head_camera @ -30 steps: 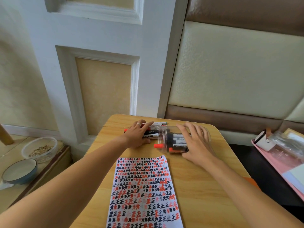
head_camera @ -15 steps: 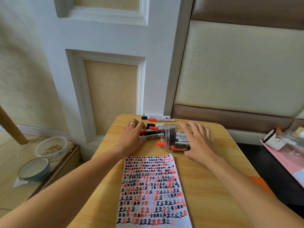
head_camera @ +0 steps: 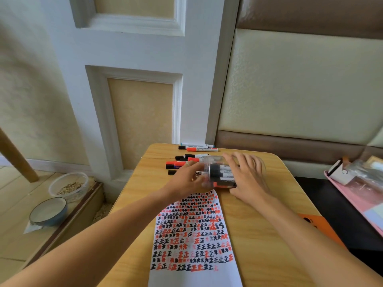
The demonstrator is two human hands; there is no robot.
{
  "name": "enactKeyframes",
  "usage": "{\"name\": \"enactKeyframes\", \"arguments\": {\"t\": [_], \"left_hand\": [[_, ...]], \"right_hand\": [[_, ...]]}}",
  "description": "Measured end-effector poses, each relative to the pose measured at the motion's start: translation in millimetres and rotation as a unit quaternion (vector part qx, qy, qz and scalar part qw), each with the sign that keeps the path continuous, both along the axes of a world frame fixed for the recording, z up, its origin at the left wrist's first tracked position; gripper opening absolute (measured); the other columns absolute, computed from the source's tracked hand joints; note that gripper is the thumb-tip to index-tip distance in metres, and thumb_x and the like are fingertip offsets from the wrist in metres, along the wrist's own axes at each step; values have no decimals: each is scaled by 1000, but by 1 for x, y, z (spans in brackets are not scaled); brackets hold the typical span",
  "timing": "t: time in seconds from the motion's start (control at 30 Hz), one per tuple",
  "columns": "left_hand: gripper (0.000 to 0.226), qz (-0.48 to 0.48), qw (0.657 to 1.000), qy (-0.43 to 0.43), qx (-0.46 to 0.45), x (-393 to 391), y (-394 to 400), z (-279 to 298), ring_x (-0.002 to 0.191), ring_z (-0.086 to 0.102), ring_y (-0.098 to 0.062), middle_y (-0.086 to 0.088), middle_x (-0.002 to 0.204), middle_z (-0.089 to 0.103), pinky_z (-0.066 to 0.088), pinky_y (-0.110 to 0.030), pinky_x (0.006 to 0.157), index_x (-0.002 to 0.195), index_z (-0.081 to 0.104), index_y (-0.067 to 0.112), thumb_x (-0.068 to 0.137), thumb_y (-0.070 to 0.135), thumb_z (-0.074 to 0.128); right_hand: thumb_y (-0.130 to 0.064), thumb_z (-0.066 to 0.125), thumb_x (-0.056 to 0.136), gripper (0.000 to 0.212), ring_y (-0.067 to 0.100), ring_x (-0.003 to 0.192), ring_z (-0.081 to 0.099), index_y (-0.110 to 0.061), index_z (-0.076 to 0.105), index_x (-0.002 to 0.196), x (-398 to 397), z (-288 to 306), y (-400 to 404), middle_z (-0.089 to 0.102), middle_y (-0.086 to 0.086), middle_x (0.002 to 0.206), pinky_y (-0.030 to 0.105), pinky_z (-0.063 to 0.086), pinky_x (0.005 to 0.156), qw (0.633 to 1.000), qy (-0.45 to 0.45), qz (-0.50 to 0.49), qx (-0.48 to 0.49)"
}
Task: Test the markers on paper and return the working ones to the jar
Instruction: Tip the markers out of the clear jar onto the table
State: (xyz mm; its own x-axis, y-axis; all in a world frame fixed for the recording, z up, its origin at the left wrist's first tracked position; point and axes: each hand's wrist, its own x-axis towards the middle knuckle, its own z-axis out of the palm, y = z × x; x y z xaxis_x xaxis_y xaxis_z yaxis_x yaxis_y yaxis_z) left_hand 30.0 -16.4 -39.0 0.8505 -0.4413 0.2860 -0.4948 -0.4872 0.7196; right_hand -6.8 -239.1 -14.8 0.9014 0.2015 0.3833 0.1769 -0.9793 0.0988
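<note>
At table's far end | jar [head_camera: 223, 172] lies sideways, mouth facing left | right hand [head_camera: 248, 179] spread flat on it | left hand [head_camera: 186, 180] at mouth, nearer; grip blurred, can't tell

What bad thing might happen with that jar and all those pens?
The clear jar lies on its side under the right hand, its open mouth toward the left hand; if it tips or rolls, the markers inside might slide back out. The loose markers sit near the table's far edge, so a nudge might knock some off. The left hand looks blurred by motion, so it might smear the marked paper beneath.
</note>
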Motion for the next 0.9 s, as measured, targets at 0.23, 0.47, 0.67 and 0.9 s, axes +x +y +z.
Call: {"name": "enactKeyframes", "arguments": {"t": [0.23,0.47,0.67,0.9], "left_hand": [[44,51,961,228,-149,5,-3,3,115,63,-22,-4,128,63,53,-45,103,143,48,20,107,45,43],[62,23,920,306,-246,13,-5,-3,123,63,-23,-3,134,65,44,-48,113,146,47,22,98,61,50],[56,11,899,320,-300,12,-2,4,120,63,-21,-4,135,62,55,-39,99,146,44,20,103,57,45],[43,54,881,333,-332,14,-3,2,118,63,-25,-6,132,61,56,-49,99,139,47,23,105,49,45]], "right_hand": [[-23,96,56,118,32,136,41,-21,34,156,0,11,8,45,11,147,52,29,118,994,-70,19,-77],[-26,94,61,119,31,138,34,-27,27,159,6,23,19,38,11,149,50,20,116,987,-72,43,-135],[-24,93,60,119,30,139,31,-29,28,159,7,24,19,38,10,150,50,15,116,987,-68,40,-138],[-15,91,60,117,31,142,34,-29,31,158,6,23,17,40,11,149,58,19,120,989,-80,31,-125]]}}
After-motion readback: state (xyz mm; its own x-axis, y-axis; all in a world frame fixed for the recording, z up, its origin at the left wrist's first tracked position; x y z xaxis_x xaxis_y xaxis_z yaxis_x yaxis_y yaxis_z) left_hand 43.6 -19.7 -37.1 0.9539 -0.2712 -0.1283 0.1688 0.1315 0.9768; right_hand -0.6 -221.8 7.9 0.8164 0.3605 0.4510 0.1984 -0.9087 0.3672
